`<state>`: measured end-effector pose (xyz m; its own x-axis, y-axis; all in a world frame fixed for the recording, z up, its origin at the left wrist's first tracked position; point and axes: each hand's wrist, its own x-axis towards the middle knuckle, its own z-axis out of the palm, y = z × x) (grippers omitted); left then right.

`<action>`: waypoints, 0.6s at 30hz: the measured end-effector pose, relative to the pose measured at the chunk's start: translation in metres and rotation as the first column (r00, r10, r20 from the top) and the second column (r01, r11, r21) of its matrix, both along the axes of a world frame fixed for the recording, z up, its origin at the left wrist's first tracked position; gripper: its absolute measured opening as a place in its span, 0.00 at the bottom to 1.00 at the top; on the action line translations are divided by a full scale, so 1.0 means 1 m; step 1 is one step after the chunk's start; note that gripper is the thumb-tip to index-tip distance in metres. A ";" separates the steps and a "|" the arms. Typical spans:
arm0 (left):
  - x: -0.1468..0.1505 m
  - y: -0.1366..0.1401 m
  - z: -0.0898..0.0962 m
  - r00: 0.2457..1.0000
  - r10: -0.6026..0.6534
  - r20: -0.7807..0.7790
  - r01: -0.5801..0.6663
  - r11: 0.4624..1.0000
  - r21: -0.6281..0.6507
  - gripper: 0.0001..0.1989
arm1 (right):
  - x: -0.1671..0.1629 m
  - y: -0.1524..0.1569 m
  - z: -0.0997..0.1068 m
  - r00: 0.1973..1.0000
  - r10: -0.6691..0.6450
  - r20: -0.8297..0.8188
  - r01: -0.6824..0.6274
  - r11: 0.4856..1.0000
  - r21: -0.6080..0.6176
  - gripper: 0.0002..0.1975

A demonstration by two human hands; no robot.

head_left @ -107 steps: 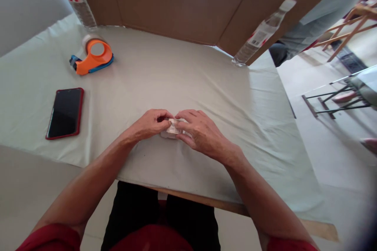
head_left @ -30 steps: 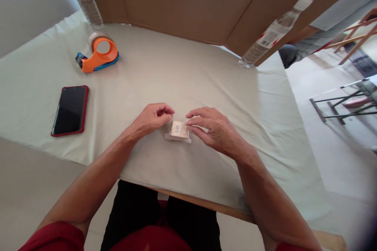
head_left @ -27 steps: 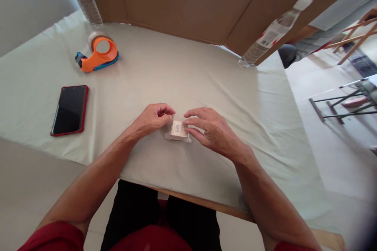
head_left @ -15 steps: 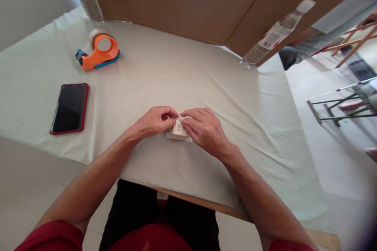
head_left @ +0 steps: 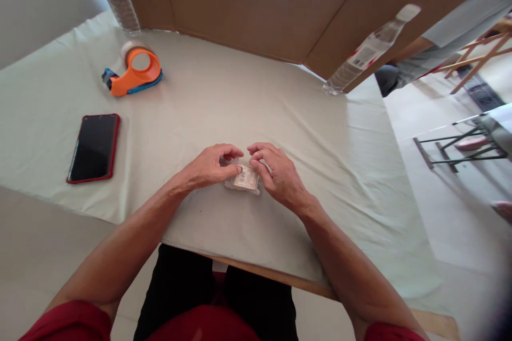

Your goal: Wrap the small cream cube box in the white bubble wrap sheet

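Between left hand [head_left: 211, 164] and right hand [head_left: 279, 171] lies the packet [head_left: 247, 179], likely light, soft-wrapped and slippery: best pinched by its sides. Left fingers gape, thumb at its corner; right fingers curl nearly together, their hold unclear.

Packet [head_left: 247, 180] on table [head_left: 224, 101] | phone [head_left: 94, 148] left of packet | tape dispenser [head_left: 126, 83] behind phone | cardboard [head_left: 256, 5] at back

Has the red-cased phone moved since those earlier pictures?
No, the red-cased phone lies in the same place relative to the orange tape dispenser.
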<state>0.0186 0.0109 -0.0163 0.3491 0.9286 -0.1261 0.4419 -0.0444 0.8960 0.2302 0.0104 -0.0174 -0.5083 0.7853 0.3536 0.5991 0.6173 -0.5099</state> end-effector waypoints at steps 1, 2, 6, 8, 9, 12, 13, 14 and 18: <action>0.000 0.000 0.000 1.000 -0.018 0.005 0.018 1.000 0.005 0.22 | 0.000 0.000 0.001 1.000 -0.006 -0.021 0.005 1.000 -0.019 0.06; 0.000 -0.001 -0.001 0.999 -0.037 0.016 0.037 0.999 0.006 0.23 | 0.000 0.000 0.003 0.999 -0.013 -0.043 0.011 0.999 -0.036 0.06; 0.001 -0.002 -0.003 0.993 -0.076 0.089 0.078 0.997 -0.016 0.29 | -0.002 -0.001 0.013 0.993 -0.048 -0.111 0.040 0.997 -0.067 0.06; 0.001 -0.002 -0.003 0.986 -0.093 0.139 0.099 0.994 -0.038 0.29 | -0.003 0.000 0.019 0.989 -0.059 -0.139 0.049 0.996 -0.073 0.07; 0.002 -0.002 -0.003 0.979 -0.100 0.175 0.111 0.992 -0.054 0.27 | -0.003 0.001 0.022 0.987 -0.063 -0.151 0.052 0.996 -0.076 0.07; 0.003 -0.003 -0.001 0.931 -0.130 0.340 0.183 0.975 -0.128 0.19 | -0.003 0.012 0.031 0.983 -0.079 -0.167 0.065 0.994 -0.087 0.07; 0.003 -0.003 -0.001 0.906 -0.136 0.400 0.213 0.965 -0.156 0.17 | -0.002 0.019 0.032 0.981 -0.091 -0.173 0.076 0.993 -0.092 0.08; 0.003 -0.003 0.000 0.884 -0.134 0.447 0.236 0.955 -0.181 0.14 | -0.003 0.026 0.033 0.978 -0.106 -0.182 0.088 0.991 -0.099 0.08; 0.003 -0.002 -0.003 0.893 -0.027 0.449 0.161 0.951 -0.264 0.11 | -0.005 0.056 0.027 0.957 -0.160 -0.241 0.121 0.978 -0.168 0.08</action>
